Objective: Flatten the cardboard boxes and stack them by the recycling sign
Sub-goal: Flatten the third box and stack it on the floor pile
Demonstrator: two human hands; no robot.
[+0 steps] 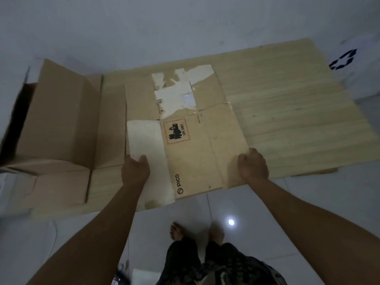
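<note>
Glossy white tiled floor [257, 212], plain white wall [144, 21].

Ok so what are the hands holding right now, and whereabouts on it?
Both hold the flattened PICO box by its near side edges: the left hand at the torn white patch, the right hand at the right edge.

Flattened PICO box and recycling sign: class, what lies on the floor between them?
In the head view, only the bare wood-grain board lies between the flattened PICO box and the recycling sign; nothing else rests there.
</note>
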